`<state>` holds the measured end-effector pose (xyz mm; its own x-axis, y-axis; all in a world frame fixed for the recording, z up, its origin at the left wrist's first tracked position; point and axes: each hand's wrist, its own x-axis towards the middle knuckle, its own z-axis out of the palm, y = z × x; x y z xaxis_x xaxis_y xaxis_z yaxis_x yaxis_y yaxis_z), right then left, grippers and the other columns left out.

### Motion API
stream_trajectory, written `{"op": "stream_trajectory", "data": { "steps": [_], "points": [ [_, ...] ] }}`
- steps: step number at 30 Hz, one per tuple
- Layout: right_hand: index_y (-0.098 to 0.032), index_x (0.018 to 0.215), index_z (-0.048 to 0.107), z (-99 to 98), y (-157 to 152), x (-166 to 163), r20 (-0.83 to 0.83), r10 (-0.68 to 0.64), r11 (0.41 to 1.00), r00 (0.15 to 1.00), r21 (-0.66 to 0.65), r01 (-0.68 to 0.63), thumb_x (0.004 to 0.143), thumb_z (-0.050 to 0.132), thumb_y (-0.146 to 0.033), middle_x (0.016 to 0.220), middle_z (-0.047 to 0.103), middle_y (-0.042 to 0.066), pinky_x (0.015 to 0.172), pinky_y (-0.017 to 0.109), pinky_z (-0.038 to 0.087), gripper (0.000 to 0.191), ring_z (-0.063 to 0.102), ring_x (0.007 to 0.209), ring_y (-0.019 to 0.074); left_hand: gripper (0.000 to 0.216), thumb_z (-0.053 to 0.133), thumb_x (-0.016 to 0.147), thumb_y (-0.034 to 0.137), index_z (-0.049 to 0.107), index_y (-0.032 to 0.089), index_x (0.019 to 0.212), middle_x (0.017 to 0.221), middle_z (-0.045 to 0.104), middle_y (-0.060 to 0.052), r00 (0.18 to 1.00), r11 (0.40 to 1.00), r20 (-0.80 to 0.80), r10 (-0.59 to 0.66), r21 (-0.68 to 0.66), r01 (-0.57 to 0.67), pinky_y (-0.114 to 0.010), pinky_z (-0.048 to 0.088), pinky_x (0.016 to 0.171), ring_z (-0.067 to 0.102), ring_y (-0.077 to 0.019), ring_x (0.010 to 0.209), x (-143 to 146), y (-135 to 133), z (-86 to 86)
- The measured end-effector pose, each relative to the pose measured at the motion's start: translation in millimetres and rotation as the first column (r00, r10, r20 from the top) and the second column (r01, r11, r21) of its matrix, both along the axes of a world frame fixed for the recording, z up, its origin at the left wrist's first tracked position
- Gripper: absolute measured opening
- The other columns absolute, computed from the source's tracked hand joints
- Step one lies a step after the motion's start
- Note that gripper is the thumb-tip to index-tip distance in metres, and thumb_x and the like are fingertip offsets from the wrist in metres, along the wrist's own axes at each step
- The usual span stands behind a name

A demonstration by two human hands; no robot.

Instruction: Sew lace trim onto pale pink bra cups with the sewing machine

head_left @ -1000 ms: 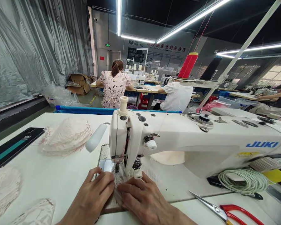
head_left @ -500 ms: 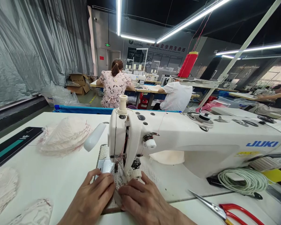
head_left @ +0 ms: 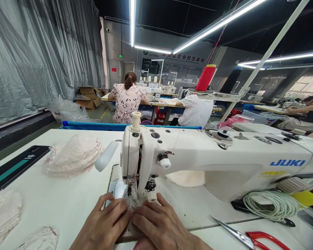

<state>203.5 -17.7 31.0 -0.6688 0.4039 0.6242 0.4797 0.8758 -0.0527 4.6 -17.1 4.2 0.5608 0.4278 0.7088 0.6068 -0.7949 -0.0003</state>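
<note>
A white sewing machine (head_left: 187,147) stands before me, its needle and presser foot (head_left: 129,189) just beyond my fingertips. White lace fabric (head_left: 131,202) lies under the foot and runs toward me between my hands. My left hand (head_left: 106,220) is on the left of the lace, fingers bent and pressed down on its edge. From the right, my right hand (head_left: 161,222) pinches the lace with curled fingers, close to the left fingertips. The near end of the lace is hidden beneath the fingers. More pale fabric (head_left: 186,177) rests under the machine arm.
Lace piles (head_left: 73,158) lie at the left beside a dark flat box (head_left: 18,166). Red-handled scissors (head_left: 246,238) and a coiled pale cord (head_left: 272,205) lie at the right. A red thread cone (head_left: 206,78) stands behind. A person in a floral top (head_left: 129,99) sits ahead.
My hands have drawn closer together, covering the strip of lace that showed between them. The view has tilted up slightly, so the machine sits a little lower.
</note>
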Motion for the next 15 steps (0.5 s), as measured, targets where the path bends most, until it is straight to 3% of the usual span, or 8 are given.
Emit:
{"op": "stream_trajectory", "data": {
  "steps": [2, 8, 11, 15],
  "points": [
    [-0.014, 0.089, 0.058, -1.9, 1, -1, -0.029, -0.053, 0.998, 0.998, 0.013, 0.054, 0.093, 0.017, -0.06, 0.081, 0.066, 0.006, 0.075, 0.032, 0.038, 0.061, 0.056, 0.069, 0.0156, 0.044, 0.017, 0.1, 0.017, 0.061, 0.02, 0.097, 0.087, 0.066, -0.002, 1.0, 1.0, 0.006, 0.009, -0.002, -0.009, -0.033, 0.032, 0.086, 0.058, -0.0136, 0.083, 0, 2, 0.8],
    [-0.015, 0.094, 0.06, -5.9, 6, -1, 0.086, -0.169, 0.985, 0.982, 0.038, 0.166, 0.083, 0.032, -0.07, 0.084, 0.066, 0.008, 0.08, 0.036, 0.039, 0.062, 0.057, 0.072, 0.0185, 0.033, 0.026, 0.096, 0.017, 0.058, 0.02, 0.104, 0.092, 0.066, -0.004, 1.0, 0.999, -0.03, 0.003, -0.051, -0.004, -0.035, 0.03, 0.088, 0.058, -0.0152, 0.082, -5, 7, 4.8],
    [-0.015, 0.095, 0.06, -5.4, 7, -1, 0.098, -0.181, 0.983, 0.979, 0.047, 0.177, 0.083, 0.03, -0.071, 0.086, 0.067, 0.009, 0.081, 0.036, 0.039, 0.064, 0.057, 0.073, 0.0191, 0.027, 0.034, 0.092, 0.014, 0.058, 0.02, 0.103, 0.096, 0.064, -0.004, 0.998, 0.997, -0.051, 0.023, -0.071, -0.027, -0.034, 0.029, 0.091, 0.058, -0.0152, 0.083, -6, 9, 5.3],
    [-0.017, 0.098, 0.059, -7.0, 5, 1, 0.118, -0.155, 0.987, 0.981, 0.05, 0.15, 0.084, 0.026, -0.07, 0.093, 0.067, 0.009, 0.081, 0.036, 0.038, 0.064, 0.057, 0.077, 0.0191, 0.034, 0.031, 0.088, 0.005, 0.057, 0.019, 0.106, 0.097, 0.064, -0.004, 0.996, 0.998, -0.072, 0.059, -0.019, -0.06, -0.035, 0.03, 0.092, 0.058, -0.0157, 0.086, -5, 11, 2.7]
  ]
}}
